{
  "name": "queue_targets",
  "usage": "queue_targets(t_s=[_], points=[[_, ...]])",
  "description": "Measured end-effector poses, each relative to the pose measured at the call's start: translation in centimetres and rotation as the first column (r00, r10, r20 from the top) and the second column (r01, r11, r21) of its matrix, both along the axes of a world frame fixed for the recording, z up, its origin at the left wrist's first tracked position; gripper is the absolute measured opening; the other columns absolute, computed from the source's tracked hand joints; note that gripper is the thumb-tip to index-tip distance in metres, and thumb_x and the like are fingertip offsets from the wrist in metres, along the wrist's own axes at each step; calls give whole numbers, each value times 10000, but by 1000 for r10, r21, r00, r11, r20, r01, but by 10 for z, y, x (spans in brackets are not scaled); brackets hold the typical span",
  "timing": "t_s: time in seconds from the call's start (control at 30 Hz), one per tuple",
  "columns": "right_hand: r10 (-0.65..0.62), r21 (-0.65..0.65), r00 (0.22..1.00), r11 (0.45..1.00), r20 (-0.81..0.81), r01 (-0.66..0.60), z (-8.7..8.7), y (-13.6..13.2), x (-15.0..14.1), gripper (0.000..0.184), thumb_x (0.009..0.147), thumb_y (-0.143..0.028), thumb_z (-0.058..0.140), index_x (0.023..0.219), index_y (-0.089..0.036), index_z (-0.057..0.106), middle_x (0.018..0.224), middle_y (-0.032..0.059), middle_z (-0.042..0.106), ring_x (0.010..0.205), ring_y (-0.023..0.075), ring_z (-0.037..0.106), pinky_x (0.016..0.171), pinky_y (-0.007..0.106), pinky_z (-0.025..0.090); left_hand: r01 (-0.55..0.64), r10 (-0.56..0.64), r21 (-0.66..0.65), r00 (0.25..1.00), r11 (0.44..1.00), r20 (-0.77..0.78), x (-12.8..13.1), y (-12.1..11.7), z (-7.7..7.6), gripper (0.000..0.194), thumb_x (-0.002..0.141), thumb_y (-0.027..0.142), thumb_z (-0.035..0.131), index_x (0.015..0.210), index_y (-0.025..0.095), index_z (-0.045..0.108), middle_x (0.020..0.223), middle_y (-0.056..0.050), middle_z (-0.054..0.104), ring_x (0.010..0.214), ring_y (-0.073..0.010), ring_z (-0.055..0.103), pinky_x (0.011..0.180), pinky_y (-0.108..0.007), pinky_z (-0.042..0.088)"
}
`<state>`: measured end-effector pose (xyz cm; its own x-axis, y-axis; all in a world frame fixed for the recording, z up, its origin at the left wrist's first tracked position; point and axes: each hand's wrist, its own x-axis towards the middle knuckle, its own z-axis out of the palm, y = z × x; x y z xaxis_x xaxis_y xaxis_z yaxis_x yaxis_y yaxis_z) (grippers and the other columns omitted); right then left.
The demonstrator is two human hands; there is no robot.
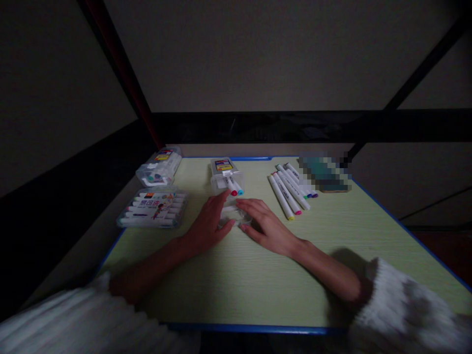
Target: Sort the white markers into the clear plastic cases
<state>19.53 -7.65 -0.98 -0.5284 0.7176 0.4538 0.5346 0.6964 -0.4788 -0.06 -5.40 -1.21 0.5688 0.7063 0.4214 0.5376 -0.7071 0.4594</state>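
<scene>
Both my hands meet at the middle of a pale green table. My left hand and my right hand each grip a side of a small clear plastic lid or case piece, fingers curled round its edges. Just beyond it stands a clear marker box with two markers poking out, one red-tipped and one blue-tipped.
Several loose white markers with coloured caps lie at right of centre. A flat clear case of markers and another clear marker box sit at the left. A blurred dark object lies at the back right. Dark metal bars cross behind the table.
</scene>
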Motion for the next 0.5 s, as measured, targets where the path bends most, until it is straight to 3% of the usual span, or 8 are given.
queue_targets(t_s=[0.5], points=[[-7,-1,1000,1000,19,7,2,-1,-1,427,832,-194,505,1244,-113,429,1246,153,502,1184,245,409,1012,453,359,-30,30,2,999,1000,-41,2,-2,1,660,827,262,479,1393,132,164,1278,-149,415,1126,-272,367,966,-454,330]])
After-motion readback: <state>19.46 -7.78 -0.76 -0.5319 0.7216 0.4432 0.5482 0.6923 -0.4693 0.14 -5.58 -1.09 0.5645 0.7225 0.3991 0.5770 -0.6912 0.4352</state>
